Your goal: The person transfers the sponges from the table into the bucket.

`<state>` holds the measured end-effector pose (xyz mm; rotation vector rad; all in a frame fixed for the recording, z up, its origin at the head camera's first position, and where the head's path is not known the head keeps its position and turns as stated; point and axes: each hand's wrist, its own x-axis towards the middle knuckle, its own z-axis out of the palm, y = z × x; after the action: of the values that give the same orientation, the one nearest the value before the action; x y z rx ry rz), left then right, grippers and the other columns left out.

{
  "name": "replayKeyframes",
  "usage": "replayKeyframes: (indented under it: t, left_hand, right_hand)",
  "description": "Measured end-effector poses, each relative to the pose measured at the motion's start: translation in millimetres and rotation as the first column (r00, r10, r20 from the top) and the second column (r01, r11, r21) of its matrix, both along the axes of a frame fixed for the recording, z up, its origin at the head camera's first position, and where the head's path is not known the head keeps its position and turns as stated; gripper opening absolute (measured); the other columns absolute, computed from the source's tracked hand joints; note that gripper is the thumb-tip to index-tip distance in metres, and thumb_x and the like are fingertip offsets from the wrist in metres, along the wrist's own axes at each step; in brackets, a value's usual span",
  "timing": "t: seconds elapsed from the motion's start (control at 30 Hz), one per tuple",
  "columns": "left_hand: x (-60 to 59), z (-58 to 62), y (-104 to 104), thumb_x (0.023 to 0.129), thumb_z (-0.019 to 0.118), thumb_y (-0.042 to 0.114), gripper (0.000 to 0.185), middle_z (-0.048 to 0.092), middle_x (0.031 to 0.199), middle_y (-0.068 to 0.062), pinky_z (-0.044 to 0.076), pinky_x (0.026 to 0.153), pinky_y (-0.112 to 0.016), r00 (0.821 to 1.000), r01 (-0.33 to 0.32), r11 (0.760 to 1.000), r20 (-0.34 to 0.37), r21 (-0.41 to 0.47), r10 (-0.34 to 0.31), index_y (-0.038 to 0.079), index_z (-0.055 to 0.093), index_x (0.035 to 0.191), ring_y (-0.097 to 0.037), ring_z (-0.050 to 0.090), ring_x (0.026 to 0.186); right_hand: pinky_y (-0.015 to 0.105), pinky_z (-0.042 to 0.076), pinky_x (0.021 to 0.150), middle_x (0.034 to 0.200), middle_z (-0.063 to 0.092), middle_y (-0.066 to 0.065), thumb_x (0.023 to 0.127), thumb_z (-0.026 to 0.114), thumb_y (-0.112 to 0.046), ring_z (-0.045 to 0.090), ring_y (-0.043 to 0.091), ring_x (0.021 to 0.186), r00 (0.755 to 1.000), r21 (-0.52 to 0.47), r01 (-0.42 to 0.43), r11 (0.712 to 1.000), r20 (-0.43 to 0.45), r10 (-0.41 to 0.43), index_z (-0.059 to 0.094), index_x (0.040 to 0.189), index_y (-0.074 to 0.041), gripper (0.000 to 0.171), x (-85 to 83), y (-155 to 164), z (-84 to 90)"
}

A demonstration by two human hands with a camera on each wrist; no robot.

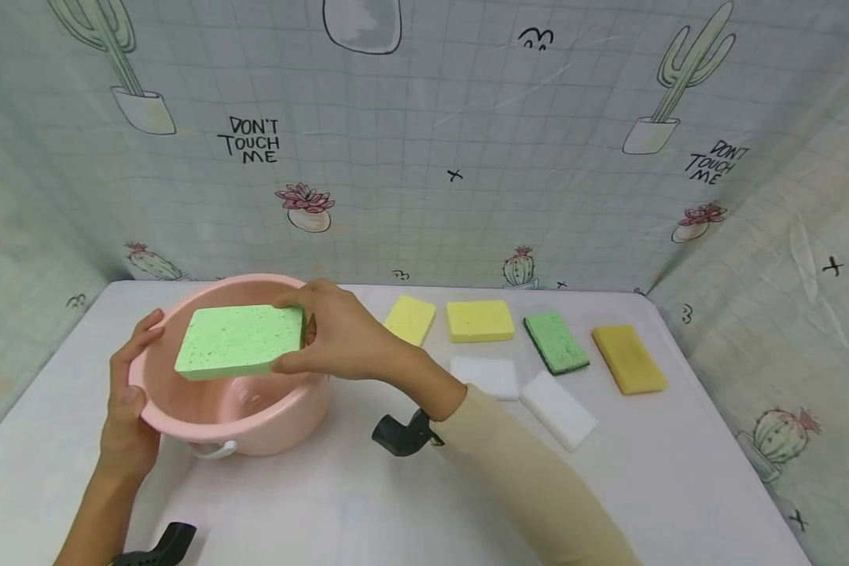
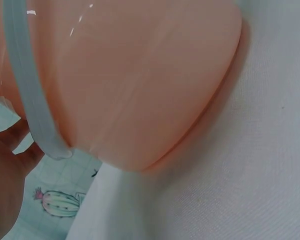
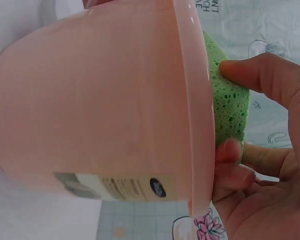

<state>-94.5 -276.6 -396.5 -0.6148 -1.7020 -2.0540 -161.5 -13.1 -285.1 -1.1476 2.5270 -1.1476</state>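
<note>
A pink plastic bucket (image 1: 293,424) stands at the left of the white table. My left hand (image 1: 127,420) grips its left rim, thumb lying against the edge. Its pale handle (image 2: 32,90) hangs down the outside in the left wrist view. With my right hand (image 1: 350,334) I hold a light green sponge (image 1: 237,342) by its right end, thumb on the near side and fingers on the far side. The sponge is level with the bucket's mouth and overlaps the opening in the head view. In the right wrist view the rim covers part of the sponge (image 3: 230,102).
Right of the bucket lie two pale yellow sponges (image 1: 479,321), two white blocks (image 1: 559,410), a green sponge with a dark underside (image 1: 555,340) and a mustard sponge (image 1: 630,359). A printed cloth (image 1: 410,157) hangs behind the table and along its sides.
</note>
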Motion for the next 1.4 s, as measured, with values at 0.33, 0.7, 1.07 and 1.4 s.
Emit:
replayKeyframes:
  t: [0.33, 0.7, 1.07, 1.4]
  left_hand:
    - [1.1, -2.3, 2.3, 0.091, 0.044, 0.018, 0.054, 0.012, 0.154, -0.013, 0.029, 0.106, -0.022, 1.000, 0.008, 1.000, -0.017, 0.010, -0.008, 0.005, 0.035, 0.143, -0.028, 0.013, 0.138]
    - [-1.3, -3.8, 3.4, 0.090, 0.044, 0.017, 0.054, 0.013, 0.154, -0.013, 0.033, 0.104, -0.022, 1.000, 0.008, 1.000, -0.020, 0.013, -0.008, 0.005, 0.037, 0.142, -0.027, 0.016, 0.137]
    - [-4.4, -2.9, 3.8, 0.090, 0.046, 0.019, 0.054, 0.015, 0.153, -0.014, 0.034, 0.103, -0.022, 0.998, 0.021, 1.000, -0.062, 0.004, -0.020, 0.004, 0.037, 0.141, -0.028, 0.017, 0.136]
    - [-4.9, -3.7, 1.3, 0.091, 0.048, 0.022, 0.054, 0.014, 0.153, -0.014, 0.032, 0.105, -0.022, 0.998, 0.021, 1.000, -0.065, 0.002, -0.021, 0.004, 0.037, 0.141, -0.028, 0.016, 0.137]
  right_hand:
    - [0.013, 0.040, 0.078, 0.111, 0.052, -0.008, 0.072, 0.078, -0.028, 0.044, 0.004, 0.100, 0.999, 0.202, -0.010, 0.979, -0.042, 0.019, 0.063, 0.119, -0.013, 0.051, -2.7, -23.6, 0.4]
    - [0.011, 0.037, 0.078, 0.099, 0.053, -0.013, 0.073, 0.080, -0.025, 0.043, 0.002, 0.097, 0.997, 0.329, -0.061, 0.943, -0.026, 0.074, 0.061, 0.109, -0.015, 0.042, -4.1, -35.7, 5.6]
    - [0.009, 0.035, 0.079, 0.095, 0.053, -0.009, 0.074, 0.083, -0.031, 0.049, 0.002, 0.087, 0.993, 0.403, -0.100, 0.910, -0.023, 0.120, 0.054, 0.119, -0.012, 0.057, -0.6, -43.8, 8.8]
    - [0.010, 0.029, 0.093, 0.113, 0.058, -0.004, 0.086, 0.069, -0.040, 0.045, 0.004, 0.108, 0.990, 0.424, -0.117, 0.898, -0.018, 0.137, 0.048, 0.134, -0.008, 0.062, -1.1, -43.6, 10.0]
